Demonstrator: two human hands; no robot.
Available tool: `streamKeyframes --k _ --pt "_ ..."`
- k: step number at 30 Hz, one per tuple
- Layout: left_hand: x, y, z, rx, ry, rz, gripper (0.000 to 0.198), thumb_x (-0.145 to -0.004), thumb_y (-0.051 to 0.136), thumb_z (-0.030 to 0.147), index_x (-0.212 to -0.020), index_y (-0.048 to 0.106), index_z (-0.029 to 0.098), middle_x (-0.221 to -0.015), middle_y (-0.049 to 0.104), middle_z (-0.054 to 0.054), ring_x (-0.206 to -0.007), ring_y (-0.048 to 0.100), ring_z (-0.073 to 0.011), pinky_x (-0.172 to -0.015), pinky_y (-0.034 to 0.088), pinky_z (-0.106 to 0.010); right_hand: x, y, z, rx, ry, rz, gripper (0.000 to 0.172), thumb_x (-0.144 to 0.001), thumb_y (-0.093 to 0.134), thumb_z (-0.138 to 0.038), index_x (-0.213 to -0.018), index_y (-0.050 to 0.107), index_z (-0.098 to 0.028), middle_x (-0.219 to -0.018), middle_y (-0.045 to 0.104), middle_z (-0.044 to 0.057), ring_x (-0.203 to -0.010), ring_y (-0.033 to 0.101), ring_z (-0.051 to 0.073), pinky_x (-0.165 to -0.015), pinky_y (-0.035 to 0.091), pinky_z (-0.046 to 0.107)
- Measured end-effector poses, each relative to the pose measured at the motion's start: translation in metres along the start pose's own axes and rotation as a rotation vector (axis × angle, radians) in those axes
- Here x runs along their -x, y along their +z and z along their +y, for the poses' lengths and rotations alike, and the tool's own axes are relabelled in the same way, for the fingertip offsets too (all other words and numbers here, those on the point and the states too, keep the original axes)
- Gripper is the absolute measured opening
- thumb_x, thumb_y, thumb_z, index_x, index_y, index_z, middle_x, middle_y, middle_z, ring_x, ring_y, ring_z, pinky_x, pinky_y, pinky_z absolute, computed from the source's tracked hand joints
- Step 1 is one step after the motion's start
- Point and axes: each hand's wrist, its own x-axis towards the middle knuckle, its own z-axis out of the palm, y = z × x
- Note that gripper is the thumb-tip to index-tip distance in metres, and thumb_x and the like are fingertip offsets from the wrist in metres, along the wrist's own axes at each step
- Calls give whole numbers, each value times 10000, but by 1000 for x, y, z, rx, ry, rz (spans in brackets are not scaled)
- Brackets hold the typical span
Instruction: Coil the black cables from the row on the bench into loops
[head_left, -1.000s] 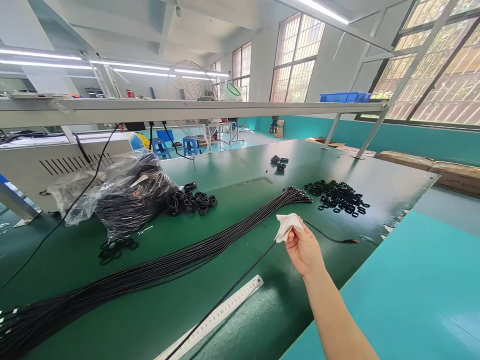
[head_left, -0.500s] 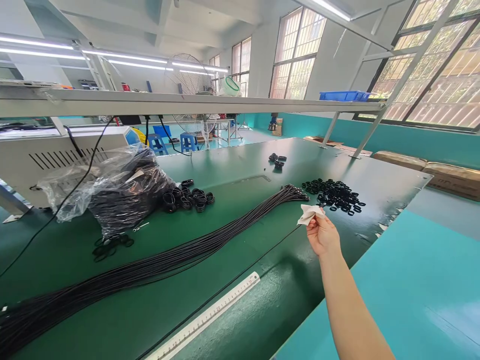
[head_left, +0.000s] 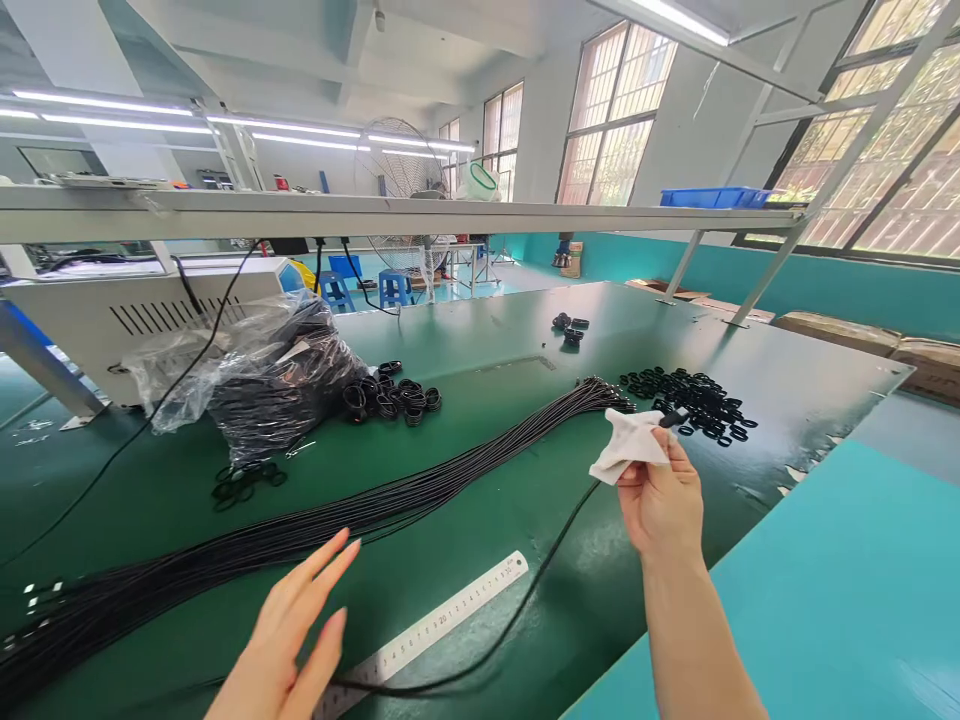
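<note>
Through your head camera, your right hand (head_left: 661, 505) is raised over the green bench (head_left: 480, 365). Its fingers are pinched shut on a white cloth (head_left: 628, 447) wrapped around a single black cable (head_left: 555, 545), whose tip pokes out past the cloth. The cable sags down across a steel ruler (head_left: 439, 628) near the bench edge. Your left hand (head_left: 289, 640) hovers low beside the ruler, fingers spread, holding nothing. Beyond both hands lies a long bundle of black cables (head_left: 360, 515). A pile of black rings (head_left: 694, 400) sits just behind the cloth, and a plastic bag of coiled cable (head_left: 255, 385) sits far left.
</note>
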Motion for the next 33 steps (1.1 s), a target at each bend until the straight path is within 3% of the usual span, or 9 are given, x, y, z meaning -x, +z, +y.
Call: streamKeyframes --k 2,5,7,10,12,17,23,28,33 --pt "-22 3 49 130 -36 -77 416 -917 426 424 -1324 511 402 -1489 419 29 -1312 436 -282 -426 474 -187 16 15 -2 71 -36 -79 360 -658 813 -449 -698 602 -160 -560 514 -64 -438 424 49 -405 394 173" --pt "-53 6 113 272 47 -123 351 -899 497 435 -1233 599 406 -1427 479 8 -1230 503 -274 -406 423 -163 40 35 -4 252 -105 -247 364 -736 741 -487 -660 601 -160 -545 494 -44 -456 426 76 -421 372 206" --pt "-68 8 143 345 115 -137 329 -899 512 439 -1210 615 407 -1369 516 -8 -1156 548 -234 -401 414 -163 55 46 -6 363 -111 -351 340 -787 691 -470 -668 607 -163 -538 483 -37 -457 408 84 -424 346 217" --pt "-85 13 167 414 204 4 258 -915 515 410 -1121 669 391 -1220 592 -9 -1131 542 -190 -774 513 -230 74 58 -6 459 -69 -484 308 -840 622 -442 -693 603 -172 -537 450 -39 -460 365 88 -423 299 225" --pt "-92 17 171 459 212 13 243 -906 540 408 -1100 684 384 -1161 609 -7 -1123 530 -185 -932 451 -286 83 64 -6 489 -57 -576 305 -859 588 -429 -688 591 -176 -552 441 -35 -488 351 94 -446 293 230" --pt "-98 22 157 752 117 -150 209 -868 600 426 -975 746 321 -1018 570 -29 -931 547 -170 -764 450 -264 102 74 5 495 9 -788 352 -896 519 -448 -670 540 -180 -567 405 -35 -532 304 102 -485 273 237" --pt "-92 25 127 838 -17 -79 197 -825 660 420 -822 763 252 -910 472 -11 -854 490 -137 -735 412 -231 116 80 23 382 262 -756 436 -909 467 -548 -676 489 -180 -593 392 -32 -519 300 95 -470 264 230" --pt "-82 32 116 904 -65 -13 164 -792 701 398 -857 772 265 -895 446 -2 -816 465 -122 -655 398 -201 114 90 27 346 284 -889 333 -890 550 -489 -913 633 -167 -770 557 19 -685 439 134 -613 371 246" --pt "-74 37 110 989 -130 144 177 -760 728 406 -815 766 242 -945 485 -10 -859 502 -140 -675 428 -209 119 89 31 410 345 -985 345 -901 536 -505 -849 590 -168 -746 533 0 -658 414 117 -592 362 227"
